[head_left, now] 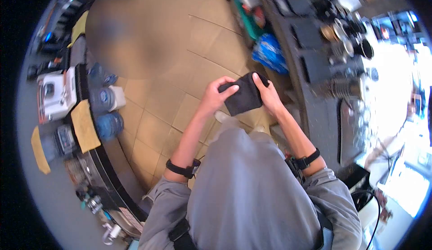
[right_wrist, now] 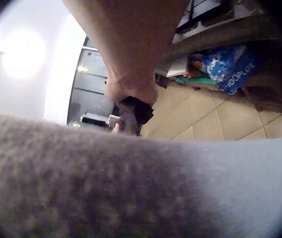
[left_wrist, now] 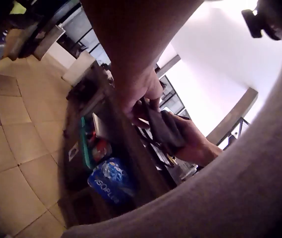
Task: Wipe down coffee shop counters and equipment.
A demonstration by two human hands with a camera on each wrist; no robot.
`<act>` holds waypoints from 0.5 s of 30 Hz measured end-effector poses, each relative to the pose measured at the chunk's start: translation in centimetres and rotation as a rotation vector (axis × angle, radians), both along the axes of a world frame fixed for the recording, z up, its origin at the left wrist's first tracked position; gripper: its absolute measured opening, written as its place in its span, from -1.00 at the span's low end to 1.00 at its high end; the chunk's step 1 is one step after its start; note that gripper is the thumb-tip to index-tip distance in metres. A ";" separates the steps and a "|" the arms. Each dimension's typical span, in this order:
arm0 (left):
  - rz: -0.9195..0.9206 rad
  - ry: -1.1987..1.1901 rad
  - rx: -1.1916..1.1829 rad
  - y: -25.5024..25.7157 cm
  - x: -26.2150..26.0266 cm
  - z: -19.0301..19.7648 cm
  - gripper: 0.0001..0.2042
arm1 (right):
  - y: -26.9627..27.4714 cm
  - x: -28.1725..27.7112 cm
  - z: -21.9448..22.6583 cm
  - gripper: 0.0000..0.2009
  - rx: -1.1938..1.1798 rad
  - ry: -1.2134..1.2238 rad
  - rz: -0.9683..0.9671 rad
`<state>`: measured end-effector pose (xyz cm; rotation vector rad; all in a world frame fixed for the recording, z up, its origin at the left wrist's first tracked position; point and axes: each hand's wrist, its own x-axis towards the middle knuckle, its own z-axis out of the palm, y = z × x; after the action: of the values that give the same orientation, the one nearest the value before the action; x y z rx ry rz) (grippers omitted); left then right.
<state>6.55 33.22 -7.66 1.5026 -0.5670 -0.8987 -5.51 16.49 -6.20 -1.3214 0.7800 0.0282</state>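
Observation:
A folded black cloth (head_left: 244,96) is held up in front of the body, above the tiled floor. My left hand (head_left: 217,94) pinches its left corner, thumb on top. The right hand (head_left: 267,95) grips the opposite edge, its thumb lying over the cloth. In the left wrist view the dark cloth (left_wrist: 166,130) spans between the left hand (left_wrist: 140,96) and the right hand (left_wrist: 198,145). The right wrist view shows the cloth (right_wrist: 136,111) below the right hand (right_wrist: 131,88); the left hand is mostly hidden there.
To the right runs a dark counter (head_left: 318,110) with metal cups and glasses, and a blue plastic bag (head_left: 270,54) sits on a shelf below. Water jugs (head_left: 109,125), yellow cloths (head_left: 85,126) and a white machine (head_left: 57,94) are at the left. Tiled floor (head_left: 180,74) lies between.

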 end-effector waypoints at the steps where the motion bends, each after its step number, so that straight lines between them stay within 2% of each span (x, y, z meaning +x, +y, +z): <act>1: 0.077 -0.002 0.037 1.1 0.9 1.4 -0.79 | 0.7 1.8 0.5 -0.44 -0.144 -0.021 0.067; 3: 0.225 -0.089 -0.035 3.3 2.7 0.5 -0.79 | 2.5 5.6 0.6 -0.50 -0.237 -0.129 0.147; 4: 0.232 0.016 -0.046 4.6 3.5 1.0 -0.77 | 3.8 7.5 2.3 -0.54 -0.260 -0.132 0.209; 5: 0.256 -0.054 -0.112 5.9 4.7 0.0 -0.71 | 4.4 9.6 1.9 -0.57 -0.358 -0.141 0.292; 6: 0.302 -0.185 -0.027 7.3 5.6 -1.3 -0.67 | 5.6 11.5 2.0 -0.60 -0.395 -0.205 0.311; 7: 0.293 -0.164 -0.015 8.9 6.8 -0.3 -0.66 | 6.8 13.5 2.9 -0.61 -0.402 -0.232 0.363; 8: 0.325 -0.132 0.015 10.2 7.8 -1.3 -0.66 | 7.5 15.6 2.3 -0.61 -0.438 -0.267 0.432; 9: 0.326 -0.192 0.139 11.9 9.1 -0.2 -0.66 | 8.4 17.6 2.8 -0.62 -0.511 -0.291 0.512; 10: 0.407 -0.213 0.099 13.0 10.0 -0.8 -0.64 | 9.0 19.5 1.9 -0.65 -0.445 -0.287 0.537; 12: 0.464 -0.242 0.279 16.0 12.2 0.2 -0.62 | 11.1 22.8 2.8 -0.67 -0.401 -0.273 0.626; 14: 0.543 -0.269 0.261 18.4 14.0 -1.3 -0.62 | 12.5 26.6 2.0 -0.70 -0.392 -0.264 0.761; 15: 0.583 -0.293 0.255 19.6 15.0 -1.8 -0.62 | 13.5 28.4 1.5 -0.73 -0.305 -0.296 0.786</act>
<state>21.53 52.84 -9.48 1.9107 -0.1957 -0.3043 22.85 30.03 -4.74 -1.8060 -0.0230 0.3407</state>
